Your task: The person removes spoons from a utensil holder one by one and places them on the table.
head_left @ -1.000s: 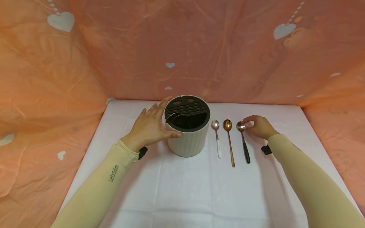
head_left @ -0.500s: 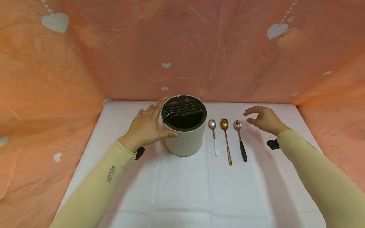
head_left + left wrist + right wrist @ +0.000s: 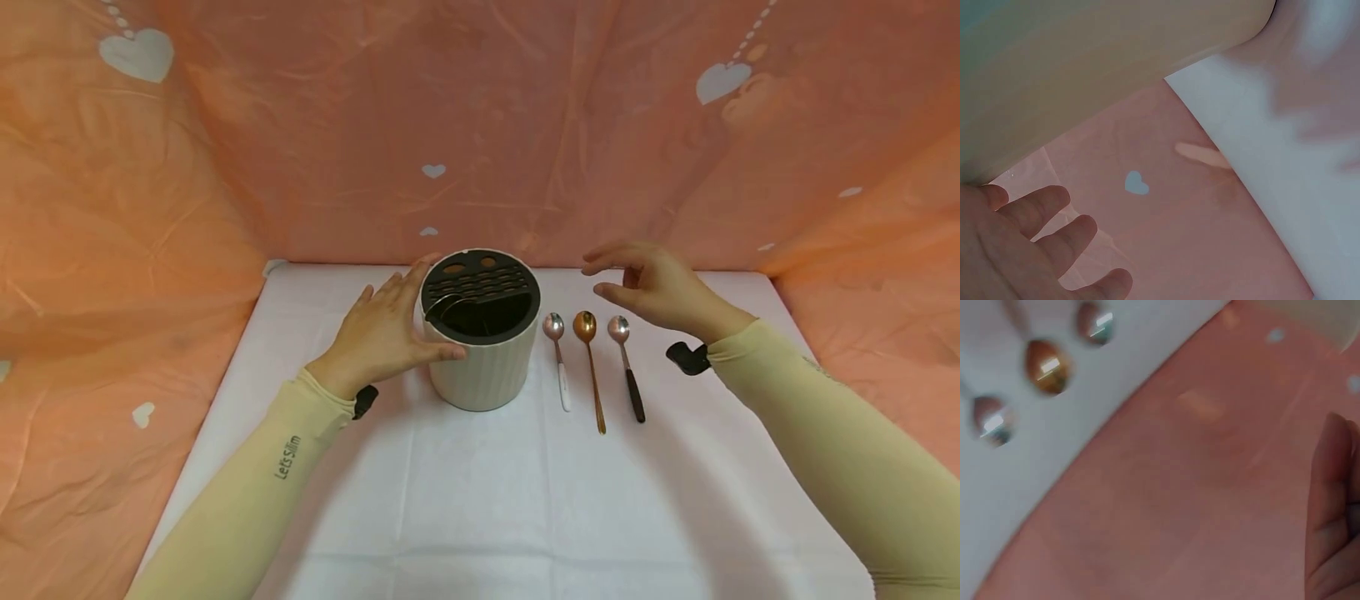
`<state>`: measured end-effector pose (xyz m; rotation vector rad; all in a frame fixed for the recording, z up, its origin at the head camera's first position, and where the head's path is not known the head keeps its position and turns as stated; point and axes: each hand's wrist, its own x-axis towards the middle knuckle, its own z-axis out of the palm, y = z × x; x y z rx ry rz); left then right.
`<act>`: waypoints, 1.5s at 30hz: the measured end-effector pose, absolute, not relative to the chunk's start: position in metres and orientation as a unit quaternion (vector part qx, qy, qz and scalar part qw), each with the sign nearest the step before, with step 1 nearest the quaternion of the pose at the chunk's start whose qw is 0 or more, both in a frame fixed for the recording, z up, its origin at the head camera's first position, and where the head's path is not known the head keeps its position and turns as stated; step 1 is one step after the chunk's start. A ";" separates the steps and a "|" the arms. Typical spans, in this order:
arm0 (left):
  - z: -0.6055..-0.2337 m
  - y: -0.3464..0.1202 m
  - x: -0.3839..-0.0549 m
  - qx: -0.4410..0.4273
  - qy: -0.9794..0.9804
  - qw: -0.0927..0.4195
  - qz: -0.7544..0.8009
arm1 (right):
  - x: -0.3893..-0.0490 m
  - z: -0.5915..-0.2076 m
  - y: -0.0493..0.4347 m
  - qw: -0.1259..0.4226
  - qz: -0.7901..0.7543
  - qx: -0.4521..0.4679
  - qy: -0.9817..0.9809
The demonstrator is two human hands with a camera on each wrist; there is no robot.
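In the head view, a whitish ribbed utensil holder with a dark slotted lid stands on the table. My left hand rests against its left side, thumb at the front and fingers spread toward the back. The left wrist view shows those fingers splayed. A thin curved metal edge shows in the lid's large opening. Right of the holder lie a white-handled spoon, a gold spoon and a black-handled spoon, bowls away from me. My right hand hovers behind them, fingers loosely bent, holding nothing.
A white cloth covers the table. Orange-pink sheeting with pale hearts hangs close behind the table's back edge and along both sides.
My right hand has let go of the black-handled spoon's bowl, lifted off to the right, then moved left and up over the spoons' far side. My left hand stays at the utensil holder.
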<state>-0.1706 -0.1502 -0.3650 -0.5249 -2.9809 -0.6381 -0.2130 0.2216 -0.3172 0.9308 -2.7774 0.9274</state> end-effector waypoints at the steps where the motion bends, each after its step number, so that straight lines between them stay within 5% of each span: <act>1: -0.365 -0.150 -0.171 -0.170 -0.963 0.025 -0.206 | -0.212 -0.314 0.213 0.035 0.307 0.320 -0.896; 16: -0.366 -0.148 -0.170 -0.167 -0.964 0.001 -0.205 | -0.200 -0.299 0.121 0.008 0.328 0.487 -0.810; 45: -0.363 -0.150 -0.169 -0.163 -0.965 0.001 -0.204 | -0.190 -0.303 0.103 0.068 0.184 0.519 -0.832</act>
